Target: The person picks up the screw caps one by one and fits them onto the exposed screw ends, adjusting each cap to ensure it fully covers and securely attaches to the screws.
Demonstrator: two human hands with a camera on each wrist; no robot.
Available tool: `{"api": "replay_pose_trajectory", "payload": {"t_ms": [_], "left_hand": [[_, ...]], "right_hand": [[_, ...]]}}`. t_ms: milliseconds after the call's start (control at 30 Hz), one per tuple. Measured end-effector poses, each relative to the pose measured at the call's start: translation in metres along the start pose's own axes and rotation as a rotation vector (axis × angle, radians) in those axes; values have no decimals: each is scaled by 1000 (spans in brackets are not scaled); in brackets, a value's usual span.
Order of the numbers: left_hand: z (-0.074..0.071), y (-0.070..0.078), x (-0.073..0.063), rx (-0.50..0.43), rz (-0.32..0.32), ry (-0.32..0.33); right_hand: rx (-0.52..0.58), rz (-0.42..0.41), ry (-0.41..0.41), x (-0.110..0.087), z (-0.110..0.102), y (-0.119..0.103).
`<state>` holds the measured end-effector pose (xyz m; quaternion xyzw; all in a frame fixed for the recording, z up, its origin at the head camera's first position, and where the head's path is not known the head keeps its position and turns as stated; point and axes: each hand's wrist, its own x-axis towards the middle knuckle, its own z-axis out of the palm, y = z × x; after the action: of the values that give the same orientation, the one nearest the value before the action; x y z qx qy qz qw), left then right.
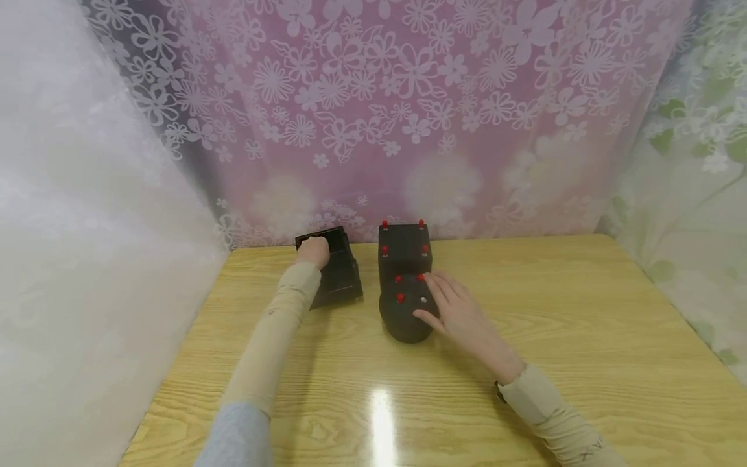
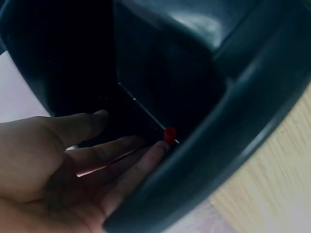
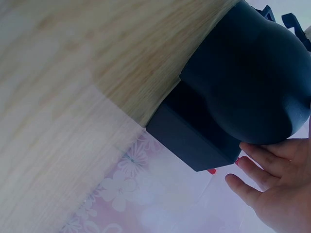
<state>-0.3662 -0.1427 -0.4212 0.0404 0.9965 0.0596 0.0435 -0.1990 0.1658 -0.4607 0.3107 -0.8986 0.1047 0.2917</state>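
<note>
My left hand reaches into a black open-topped bin at the back left. In the left wrist view its fingers lie extended inside the bin, one fingertip right at a small red cap near the inner corner. My right hand rests over the right side of a black block with a rounded front, fingers fairly straight. Its fingertips reach a red cap on top. Other red caps stand on the block. Near the right thumb a metal stud shows bare.
The wooden table spreads in front of both arms. Behind it hangs a pink floral curtain, with a pale sheet along the left side and a leafy patterned one on the right.
</note>
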Motion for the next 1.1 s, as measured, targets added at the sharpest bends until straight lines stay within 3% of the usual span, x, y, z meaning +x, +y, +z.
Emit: {"api": "replay_pose_trajectory", "payload": {"t_ms": [233, 467, 800, 1100], "left_hand": [[7, 3, 8, -3, -70, -56], [12, 4, 11, 12, -60, -48], [13, 9, 3, 42, -70, -50], [16, 12, 2, 59, -72, -37]], "right_hand": [[-6, -6, 6, 0, 1, 0], [1, 9, -1, 0, 1, 1], [-3, -8, 24, 0, 2, 1], [3, 7, -1, -1, 0, 0]]}}
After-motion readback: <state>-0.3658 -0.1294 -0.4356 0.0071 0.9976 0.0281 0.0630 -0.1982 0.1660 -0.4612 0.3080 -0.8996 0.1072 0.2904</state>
